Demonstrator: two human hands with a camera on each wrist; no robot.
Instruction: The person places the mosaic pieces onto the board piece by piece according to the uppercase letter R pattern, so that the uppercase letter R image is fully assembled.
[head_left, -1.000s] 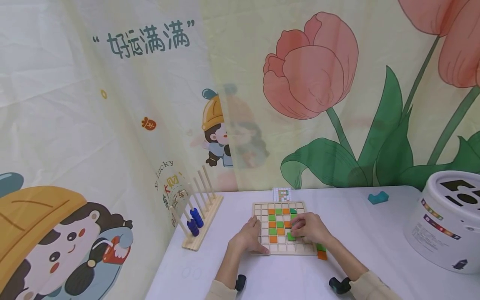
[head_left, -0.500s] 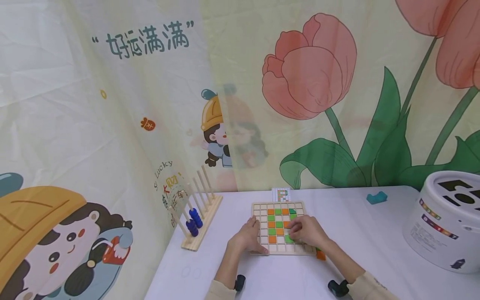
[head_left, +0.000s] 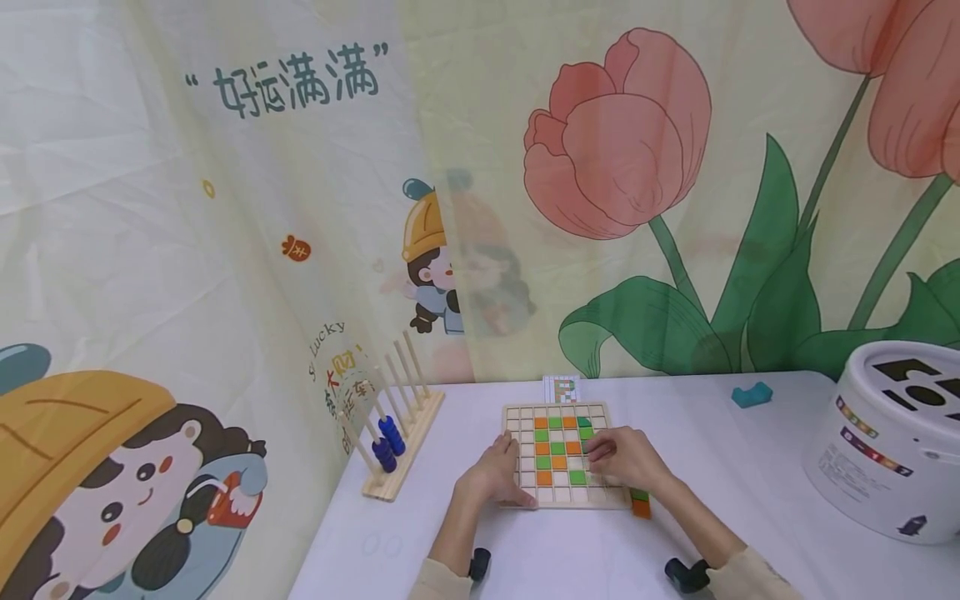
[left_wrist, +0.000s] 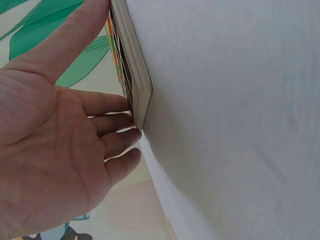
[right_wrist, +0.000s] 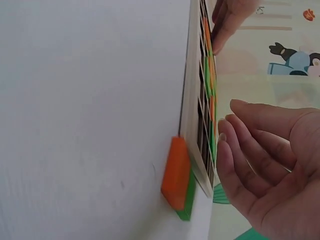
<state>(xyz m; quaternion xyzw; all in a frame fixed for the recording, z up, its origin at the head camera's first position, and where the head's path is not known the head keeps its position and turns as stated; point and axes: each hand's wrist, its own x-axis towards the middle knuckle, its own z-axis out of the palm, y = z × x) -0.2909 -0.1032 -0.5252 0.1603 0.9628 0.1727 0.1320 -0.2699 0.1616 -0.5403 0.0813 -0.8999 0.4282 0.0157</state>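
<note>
A wooden grid board (head_left: pixel 555 503) lies on the white table, with orange and green square tiles in some of its cells. My left hand (head_left: pixel 493 473) rests along its left side and near corner, fingertips touching the edge in the left wrist view. Over the board's right part hovers my right hand (head_left: pixel 628 458), its fingers loosely bent with nothing between thumb and fingertips. Just left of those fingers sits a green tile (head_left: pixel 577 477) in a near-row cell. An orange tile (right_wrist: pixel 175 172) and a green one lie against the board's right side.
Behind the board lies a small pattern card (head_left: pixel 562 388). A wooden peg rack (head_left: pixel 405 450) with blue beads on two pegs stands at left. A teal block (head_left: pixel 752 395) and a large white bucket (head_left: pixel 870 467) are on the right.
My right hand set the green tile into a near-row cell, let it go and drew back slightly up and to the right. My left hand stayed on the board.
</note>
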